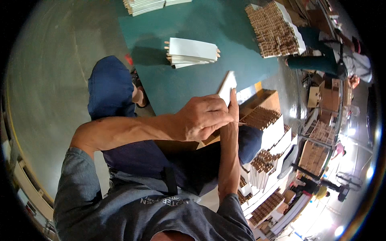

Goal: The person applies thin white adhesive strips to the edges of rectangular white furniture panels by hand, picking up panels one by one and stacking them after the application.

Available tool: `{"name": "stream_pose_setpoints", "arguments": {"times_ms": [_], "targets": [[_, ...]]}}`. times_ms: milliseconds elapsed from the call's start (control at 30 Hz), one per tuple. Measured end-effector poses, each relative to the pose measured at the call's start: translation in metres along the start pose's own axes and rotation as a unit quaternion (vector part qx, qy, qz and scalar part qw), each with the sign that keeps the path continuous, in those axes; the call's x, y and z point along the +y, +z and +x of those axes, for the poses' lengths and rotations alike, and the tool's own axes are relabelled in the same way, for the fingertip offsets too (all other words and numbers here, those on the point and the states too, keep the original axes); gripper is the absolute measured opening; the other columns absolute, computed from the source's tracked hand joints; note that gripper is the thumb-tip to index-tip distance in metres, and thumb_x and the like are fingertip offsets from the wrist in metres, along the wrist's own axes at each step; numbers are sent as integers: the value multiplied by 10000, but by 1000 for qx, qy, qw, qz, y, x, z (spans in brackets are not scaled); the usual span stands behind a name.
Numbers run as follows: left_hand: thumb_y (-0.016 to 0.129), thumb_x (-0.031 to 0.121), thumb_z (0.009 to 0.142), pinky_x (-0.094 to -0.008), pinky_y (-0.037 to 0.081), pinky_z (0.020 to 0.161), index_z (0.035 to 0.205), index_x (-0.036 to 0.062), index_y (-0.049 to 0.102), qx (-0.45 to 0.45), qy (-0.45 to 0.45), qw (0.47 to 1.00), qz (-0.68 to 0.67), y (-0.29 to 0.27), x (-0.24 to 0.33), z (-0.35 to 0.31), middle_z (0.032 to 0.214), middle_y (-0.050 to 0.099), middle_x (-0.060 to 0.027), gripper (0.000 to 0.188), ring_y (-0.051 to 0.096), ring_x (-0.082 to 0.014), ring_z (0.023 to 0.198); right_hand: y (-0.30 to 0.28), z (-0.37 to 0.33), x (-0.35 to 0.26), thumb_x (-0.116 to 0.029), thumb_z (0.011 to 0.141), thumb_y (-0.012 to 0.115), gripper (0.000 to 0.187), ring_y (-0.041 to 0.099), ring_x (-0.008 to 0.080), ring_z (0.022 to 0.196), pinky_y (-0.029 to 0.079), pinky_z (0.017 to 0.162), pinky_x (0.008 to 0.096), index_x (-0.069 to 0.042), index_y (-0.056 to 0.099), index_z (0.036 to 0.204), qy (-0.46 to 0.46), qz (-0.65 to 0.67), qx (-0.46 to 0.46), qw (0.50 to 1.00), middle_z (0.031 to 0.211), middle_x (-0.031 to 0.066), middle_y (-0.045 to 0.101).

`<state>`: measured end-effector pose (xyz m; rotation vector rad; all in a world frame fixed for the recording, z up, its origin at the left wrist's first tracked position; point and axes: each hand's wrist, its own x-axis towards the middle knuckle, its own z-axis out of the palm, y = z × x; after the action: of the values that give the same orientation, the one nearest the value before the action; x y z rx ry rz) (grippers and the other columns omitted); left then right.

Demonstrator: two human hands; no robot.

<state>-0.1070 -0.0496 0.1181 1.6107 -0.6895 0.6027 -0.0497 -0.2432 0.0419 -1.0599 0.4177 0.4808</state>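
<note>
In front of my lap, my right hand [232, 108] holds a narrow white folded strip [227, 86], one finger stretched along its edge. The strip points up and away, over the near edge of the green table. My left hand [207, 116] crosses in front of it with fingers closed in a pinch against the right hand. A thin, light line sticks out past the left fingertips; what it is I cannot make out. Much of the right hand is hidden behind the left. Farther off on the table lies a small stack of white folded strips [193, 50], with wooden stick ends showing at both sides.
On the green table [161, 88], a large pile of white pieces with brown stick ends [275, 30] stands far right. Another white stack [148, 5] sits at the far edge. Right of my knee are a cardboard box [267, 100] and more piles [261, 168]. A person [333, 60] stands at right.
</note>
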Motion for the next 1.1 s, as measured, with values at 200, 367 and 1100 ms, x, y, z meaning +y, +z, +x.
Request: {"name": "stream_pose_setpoints", "arguments": {"times_ms": [200, 367, 1100], "targets": [[730, -4, 755, -333, 535, 626, 991, 1, 679, 38, 18, 999, -25, -20, 9, -1, 886, 589, -67, 241, 613, -210, 786, 31, 4, 3, -360, 1023, 532, 358, 569, 112, 709, 494, 630, 267, -22, 625, 953, 9, -64, 58, 996, 764, 3, 580], [761, 25, 722, -349, 541, 634, 997, -2, 677, 44, 15, 999, -15, -27, 9, -12, 916, 587, -65, 289, 615, -217, 792, 59, 49, 6, -248, 1019, 565, 280, 556, 153, 659, 545, 673, 286, -33, 563, 839, -19, 47, 4, 999, 740, 37, 563], [669, 60, 870, -311, 489, 661, 894, 1, 690, 17, -198, 975, -104, -39, 1, 8, 815, 650, -70, 68, 615, -162, 742, -19, -81, -78, -208, 1001, 567, 289, 569, 62, 563, 403, 444, 171, 19, 633, 1167, -259, -248, 136, 924, 802, 58, 690]]}}
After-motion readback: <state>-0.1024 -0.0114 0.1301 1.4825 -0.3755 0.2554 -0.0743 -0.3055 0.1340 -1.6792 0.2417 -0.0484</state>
